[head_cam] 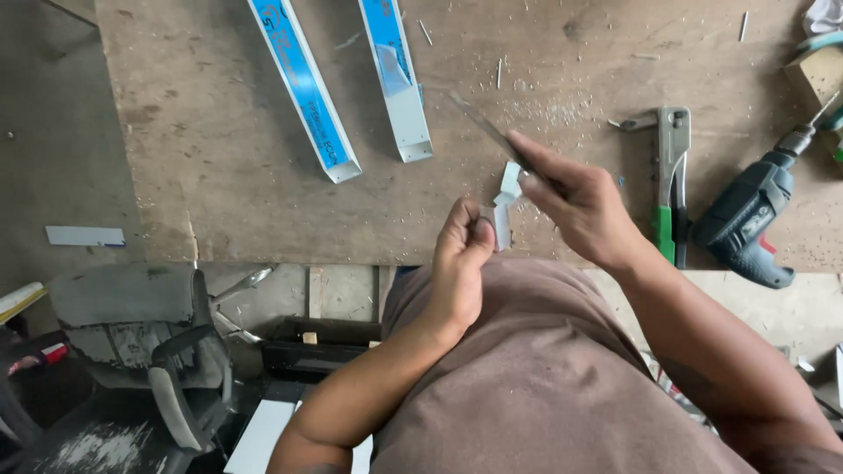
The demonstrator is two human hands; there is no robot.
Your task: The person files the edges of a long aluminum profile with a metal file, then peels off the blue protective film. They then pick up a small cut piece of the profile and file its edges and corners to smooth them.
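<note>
The left hand (pixel 461 254) pinches a small bent metal piece (pixel 503 206) just above the near edge of the workbench (pixel 219 132). The right hand (pixel 575 197) grips a flat file (pixel 483 127), its blade slanting away over the piece. A riveter (pixel 672 171) and a drill (pixel 755 219) lie toward the bench's right edge; two blue-and-white channels (pixel 351 79) lie at the far edge.
</note>
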